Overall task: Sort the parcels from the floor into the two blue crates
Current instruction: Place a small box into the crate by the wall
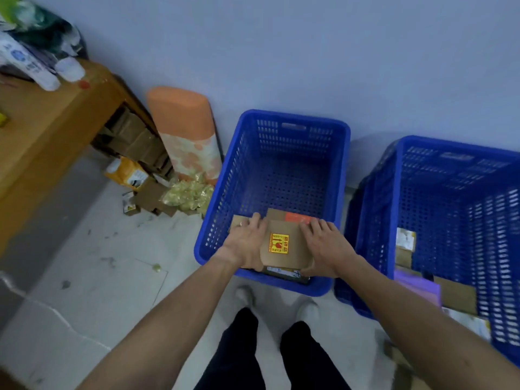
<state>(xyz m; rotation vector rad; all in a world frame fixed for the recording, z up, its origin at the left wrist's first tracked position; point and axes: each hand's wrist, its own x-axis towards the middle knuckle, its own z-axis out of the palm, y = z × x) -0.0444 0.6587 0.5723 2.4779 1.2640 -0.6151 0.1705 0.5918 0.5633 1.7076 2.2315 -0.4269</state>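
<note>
near: 2 legs in dark trousers, 2 pale shoes [308, 309], standing on a pale tiled floor [112, 263], scuffed and stained.
2 hands over the near end of the left crate [222, 192]. left hand [247, 240] has its fingers curled over the left edge of 1 brown parcel [292, 257]. right hand [329, 246] has its fingers flat along the right edge and its thumb hooked under the near corner. the parcel sits between both sets of fingers, just above the crate's near rim, with 1 yellow-red sticker [278, 243] on top.
below the fingers are at least 2 more parcels: a dark one [284, 273] at the near wall, and a brown one with an orange label [284, 213] just past the fingertips.
2 blue crates total. the right crate [464, 192] is right of the right fingers and holds at least 4 parcels, one of them purple [416, 282].
far left of the left fingers: 1 wooden table [42, 130] with clutter on top and cardboard boxes [135, 139] under it, 1 orange roll [183, 130] leaning on the wall, and 1 yellowish crinkled bundle [188, 195].
far: plain pale blue-grey wall [309, 52].
</note>
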